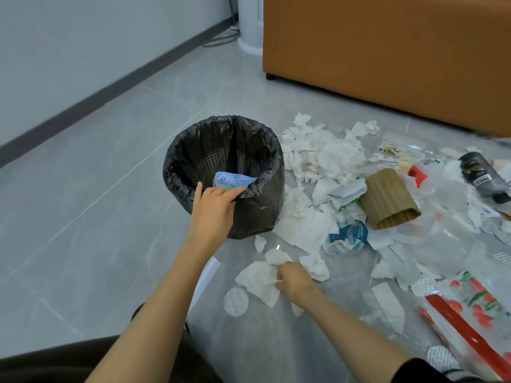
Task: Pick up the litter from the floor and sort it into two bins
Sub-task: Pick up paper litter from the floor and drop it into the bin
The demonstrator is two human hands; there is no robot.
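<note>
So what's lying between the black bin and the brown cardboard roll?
Crumpled white tissues lie between the black bin and the cardboard roll, in the head view.

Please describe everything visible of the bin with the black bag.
The bin is a round basket with lattice walls, lined with a thin black plastic bag folded over its rim. It stands upright on the grey tiled floor. A light blue packet shows inside, by the near rim. The left hand grips that rim. Some white tissues lie close by its right side.
</note>
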